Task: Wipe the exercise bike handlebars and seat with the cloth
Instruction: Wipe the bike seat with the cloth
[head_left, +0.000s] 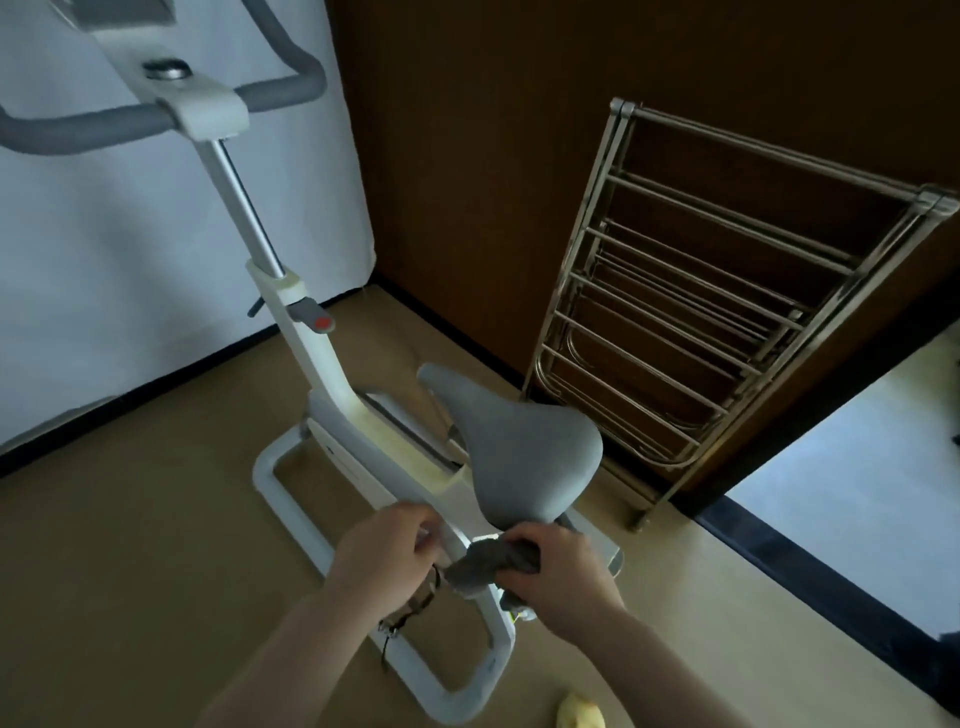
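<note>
two bare hands are working just below the near end of the padded grey saddle-shaped seat (524, 447) of a white exercise bike. the right hand (558, 571) is curling its fingers round a bunched dark grey cloth (485, 562), gripping it. the left hand (382, 551) is hovering beside it with fingers curled; whether it is pinching a corner i cannot tell. the grey foam handlebars (280, 88) are sitting far off at upper left. to wipe well, the cloth probably needs spreading flat first, then pressing along the seat in overlapping strokes.
</note>
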